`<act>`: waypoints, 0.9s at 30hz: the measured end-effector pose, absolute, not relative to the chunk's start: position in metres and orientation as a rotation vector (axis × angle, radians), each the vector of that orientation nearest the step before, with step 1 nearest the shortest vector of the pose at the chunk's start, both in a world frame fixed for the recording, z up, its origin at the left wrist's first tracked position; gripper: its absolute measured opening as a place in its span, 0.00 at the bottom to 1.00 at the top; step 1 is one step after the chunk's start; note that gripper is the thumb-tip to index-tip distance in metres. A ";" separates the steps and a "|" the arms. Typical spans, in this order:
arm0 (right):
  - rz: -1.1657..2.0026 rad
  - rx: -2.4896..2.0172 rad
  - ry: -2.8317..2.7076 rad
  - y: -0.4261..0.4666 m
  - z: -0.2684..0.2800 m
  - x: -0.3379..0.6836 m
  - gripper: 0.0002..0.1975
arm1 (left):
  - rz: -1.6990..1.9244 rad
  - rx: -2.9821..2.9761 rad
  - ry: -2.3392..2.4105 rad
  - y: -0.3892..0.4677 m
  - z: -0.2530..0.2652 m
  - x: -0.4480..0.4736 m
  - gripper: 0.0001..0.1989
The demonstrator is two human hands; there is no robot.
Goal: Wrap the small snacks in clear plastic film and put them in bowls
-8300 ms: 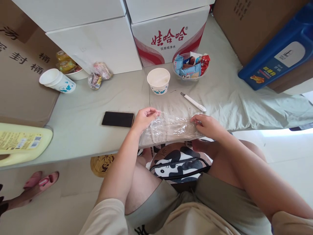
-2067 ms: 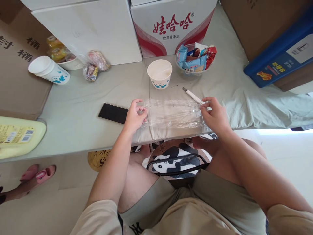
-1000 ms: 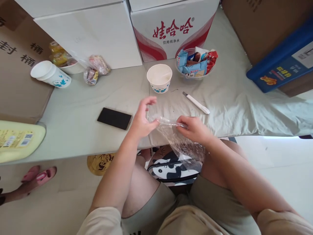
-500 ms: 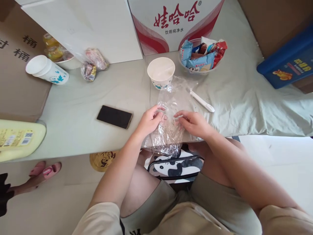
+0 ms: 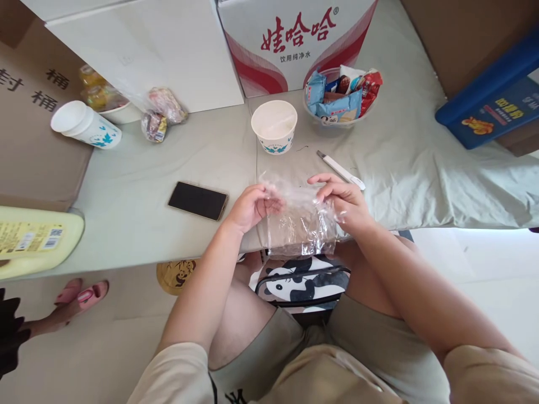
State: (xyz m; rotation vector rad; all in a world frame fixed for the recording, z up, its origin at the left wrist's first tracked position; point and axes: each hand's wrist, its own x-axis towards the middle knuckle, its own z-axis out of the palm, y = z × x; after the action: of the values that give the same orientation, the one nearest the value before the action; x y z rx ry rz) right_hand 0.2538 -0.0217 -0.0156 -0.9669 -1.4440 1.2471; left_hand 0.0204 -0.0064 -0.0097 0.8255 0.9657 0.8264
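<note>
A clear plastic bag hangs between my hands at the table's front edge, its upper part gathered and its lower part over the edge. My left hand pinches the bag's left side, fingers curled. On the other side my right hand grips the bag with thumb and fingers, the index finger stretched out over it. Just beyond the right hand lies a white utility knife. A white paper bowl with blue leaf prints stands behind the bag. To the left a black phone lies flat.
A clear bowl of wrapped snacks stands before a white and red carton. Stacked paper cups and small wrapped packs are at the left, with a yellow jug nearer. A blue box sits at right. Another person's foot shows below.
The bag has been drawn back from the paper bowl toward me and gathered, its top now between my hands. My right hand has moved slightly right and up, closing on the plastic.
</note>
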 end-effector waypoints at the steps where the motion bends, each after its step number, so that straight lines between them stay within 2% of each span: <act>1: 1.262 -0.979 -1.416 -0.021 -0.016 0.255 0.08 | 0.833 0.846 0.988 -0.005 -0.011 0.020 0.11; 6: 1.421 -1.037 -1.156 -0.017 -0.023 0.253 0.11 | 0.901 1.101 1.141 -0.004 -0.019 0.023 0.12; 10: 1.490 -1.171 -1.185 -0.016 -0.026 0.248 0.32 | 0.991 1.130 1.126 -0.006 -0.020 0.025 0.22; 12: 1.493 -1.208 -1.265 -0.017 -0.025 0.246 0.36 | 1.045 1.071 1.095 -0.007 -0.018 0.025 0.28; 15: 1.378 -1.211 -1.273 -0.017 -0.023 0.244 0.31 | 0.962 0.917 1.018 -0.008 -0.018 0.026 0.32; 18: 1.297 -1.167 -1.193 -0.016 -0.023 0.244 0.31 | 0.842 0.865 1.043 -0.009 -0.018 0.029 0.27; 20: 1.363 -1.145 -1.189 -0.014 -0.023 0.244 0.28 | 0.871 0.880 1.063 -0.010 -0.018 0.030 0.23; 24: 1.526 -1.202 -1.351 -0.016 -0.021 0.245 0.16 | 0.875 0.930 1.051 -0.011 -0.015 0.030 0.20; 27: 1.514 -1.269 -1.433 -0.018 -0.020 0.245 0.15 | 0.752 1.031 1.125 -0.011 -0.014 0.027 0.18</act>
State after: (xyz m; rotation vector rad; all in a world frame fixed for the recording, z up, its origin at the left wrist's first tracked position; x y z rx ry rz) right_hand 0.2450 -0.0182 -0.0200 -1.2691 -1.4327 1.5138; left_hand 0.0266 -0.0114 -0.0140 1.0312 1.1247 0.7524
